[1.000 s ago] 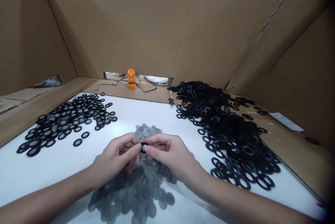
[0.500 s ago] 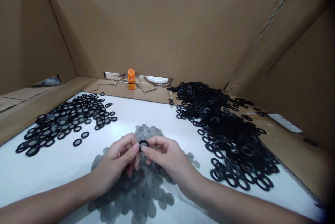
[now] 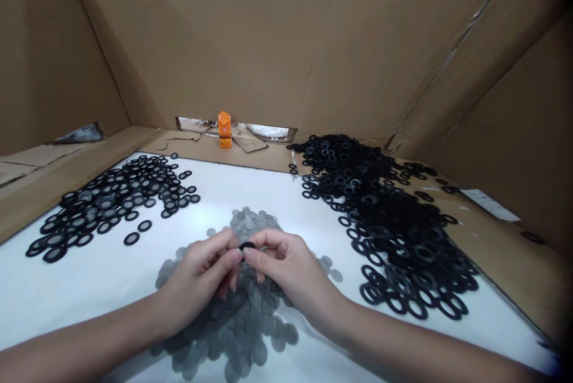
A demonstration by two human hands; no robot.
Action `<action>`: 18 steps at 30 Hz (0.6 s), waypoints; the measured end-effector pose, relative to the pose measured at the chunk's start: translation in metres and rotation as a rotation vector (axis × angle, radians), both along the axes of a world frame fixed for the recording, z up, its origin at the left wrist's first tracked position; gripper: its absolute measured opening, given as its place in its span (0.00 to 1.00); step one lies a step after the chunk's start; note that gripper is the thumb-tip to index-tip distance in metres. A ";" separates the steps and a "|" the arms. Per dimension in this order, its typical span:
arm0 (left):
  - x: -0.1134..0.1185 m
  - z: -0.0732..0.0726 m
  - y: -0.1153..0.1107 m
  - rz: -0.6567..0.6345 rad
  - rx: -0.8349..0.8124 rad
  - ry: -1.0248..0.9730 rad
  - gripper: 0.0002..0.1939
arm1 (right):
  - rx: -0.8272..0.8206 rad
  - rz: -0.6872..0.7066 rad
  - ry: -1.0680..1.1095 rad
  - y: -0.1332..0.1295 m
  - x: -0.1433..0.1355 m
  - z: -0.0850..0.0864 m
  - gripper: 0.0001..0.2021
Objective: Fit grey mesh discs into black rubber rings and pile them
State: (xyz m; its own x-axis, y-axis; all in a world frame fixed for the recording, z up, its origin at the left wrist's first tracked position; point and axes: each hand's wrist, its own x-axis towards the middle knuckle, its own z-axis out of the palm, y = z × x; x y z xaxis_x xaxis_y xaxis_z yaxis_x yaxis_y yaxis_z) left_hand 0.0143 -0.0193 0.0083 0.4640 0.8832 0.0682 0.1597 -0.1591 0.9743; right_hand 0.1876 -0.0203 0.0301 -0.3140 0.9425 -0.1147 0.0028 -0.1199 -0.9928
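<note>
Tipped flatter than before, one black ring (image 3: 246,245) is pinched between the left hand (image 3: 199,272) and right hand (image 3: 289,263), which partly block grey discs (image 3: 244,326); an orange box (image 3: 224,126) stands beyond.

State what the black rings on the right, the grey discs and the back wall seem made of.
Black rings: probably rubber or plastic; some catch a dull sheen.
Grey discs: perhaps fine mesh or film; thin, flat, matt.
Back wall: cardboard, matt brown, with fold creases.

The left hand (image 3: 203,268) and right hand (image 3: 292,265) partly cover the ring (image 3: 247,244) pinched between them and hide some discs (image 3: 244,323) lying below.
</note>
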 end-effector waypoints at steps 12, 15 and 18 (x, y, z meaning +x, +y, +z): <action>0.000 -0.002 0.004 0.038 0.045 -0.023 0.20 | 0.032 0.056 -0.144 0.002 0.002 -0.001 0.11; -0.002 -0.003 0.004 0.030 0.169 0.043 0.20 | 0.021 0.045 -0.162 0.001 0.002 -0.002 0.11; -0.004 -0.003 0.005 -0.005 0.219 0.066 0.19 | -0.006 0.044 -0.140 0.001 0.002 0.001 0.11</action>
State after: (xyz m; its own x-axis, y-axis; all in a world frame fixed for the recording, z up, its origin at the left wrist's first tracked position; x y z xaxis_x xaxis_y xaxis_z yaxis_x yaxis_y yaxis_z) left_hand 0.0104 -0.0142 0.0048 0.4781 0.8484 0.2273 0.2210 -0.3667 0.9037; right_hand 0.1896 -0.0195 0.0307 -0.3358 0.9273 -0.1657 0.1466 -0.1223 -0.9816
